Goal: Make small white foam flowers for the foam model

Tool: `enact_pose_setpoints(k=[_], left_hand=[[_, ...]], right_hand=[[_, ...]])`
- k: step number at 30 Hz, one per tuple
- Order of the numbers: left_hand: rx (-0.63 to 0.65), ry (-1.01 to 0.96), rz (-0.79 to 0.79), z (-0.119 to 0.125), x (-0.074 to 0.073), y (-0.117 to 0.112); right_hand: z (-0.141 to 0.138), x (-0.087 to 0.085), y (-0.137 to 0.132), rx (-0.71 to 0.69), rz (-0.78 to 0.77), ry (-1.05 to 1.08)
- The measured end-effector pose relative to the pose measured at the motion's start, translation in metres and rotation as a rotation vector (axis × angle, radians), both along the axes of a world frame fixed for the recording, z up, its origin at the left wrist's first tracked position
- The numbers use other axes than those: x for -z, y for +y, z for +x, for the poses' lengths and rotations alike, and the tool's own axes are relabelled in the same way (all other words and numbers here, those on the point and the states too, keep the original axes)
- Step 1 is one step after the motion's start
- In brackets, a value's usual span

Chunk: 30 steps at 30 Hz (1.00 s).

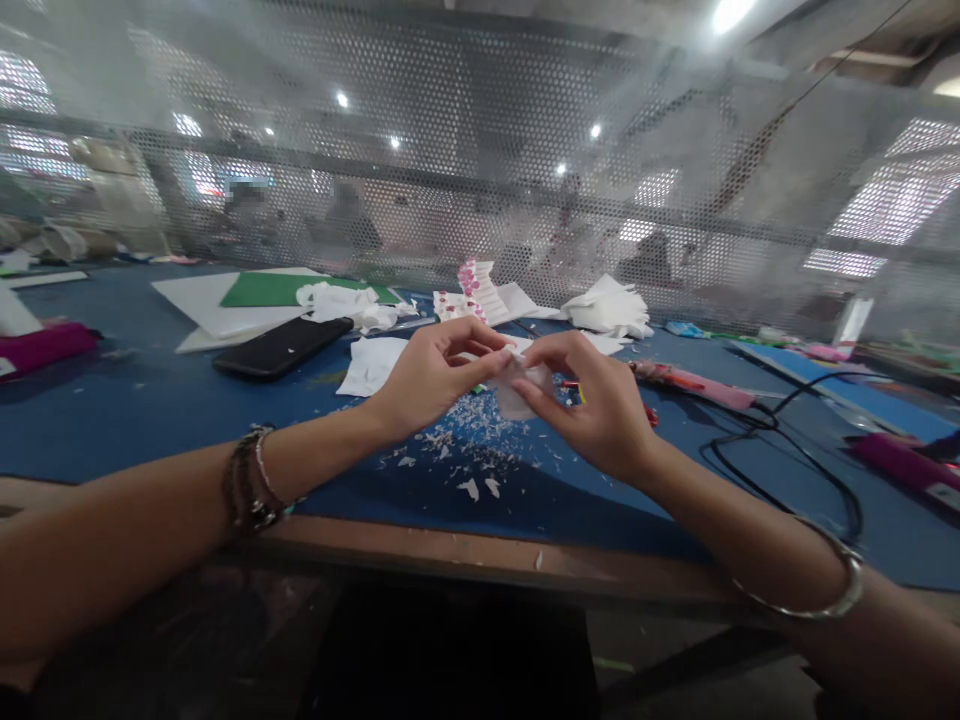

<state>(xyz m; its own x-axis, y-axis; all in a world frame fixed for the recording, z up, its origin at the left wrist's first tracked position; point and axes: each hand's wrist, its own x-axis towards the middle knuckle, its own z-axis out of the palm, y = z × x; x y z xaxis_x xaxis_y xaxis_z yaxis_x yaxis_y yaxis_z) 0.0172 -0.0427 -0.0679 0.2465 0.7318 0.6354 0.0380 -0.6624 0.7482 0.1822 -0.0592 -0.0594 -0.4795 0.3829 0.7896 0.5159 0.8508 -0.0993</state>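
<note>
Both hands meet over the blue table cover (135, 410) and pinch a small folded piece of white paper (517, 385). My left hand (431, 375) grips its left side with thumb and fingers closed. My right hand (596, 405) holds the right side, fingers curled round it. Several tiny white paper scraps (472, 450) lie scattered on the cover right under the hands. The left wrist wears dark bead bracelets, the right forearm a silver bangle.
A black phone (281, 347) lies at left by white and green sheets (262, 292). Folded white paper pieces (607, 307) sit behind the hands. A pink tool (697, 385) and black cable (780, 440) lie at right. A perforated screen (480, 150) stands behind the table; the wooden edge (465, 550) is near.
</note>
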Motion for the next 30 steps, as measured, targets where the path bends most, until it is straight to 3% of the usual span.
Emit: enact_pose_setpoints(k=[4, 12, 17, 25, 30], left_hand=[[0.092, -0.038, -0.118, 0.0018, 0.0003, -0.0005], [0.156, -0.15, -0.251, 0.0026, -0.0005, 0.0002], [0.198, -0.13, -0.263, 0.0021, -0.001, -0.0003], [0.197, -0.097, -0.254, 0.0022, -0.0017, -0.0014], [0.218, -0.104, -0.274, 0.0015, 0.0009, 0.0003]], right_hand=[[-0.0018, -0.0021, -0.0019, 0.042, 0.007, -0.022], [-0.0002, -0.0044, -0.0039, -0.01, -0.031, 0.042], [0.0011, -0.0068, -0.0042, -0.051, -0.084, 0.078], [0.0029, -0.009, -0.005, -0.005, 0.068, -0.017], [0.0014, -0.0072, -0.0039, -0.004, 0.037, 0.013]])
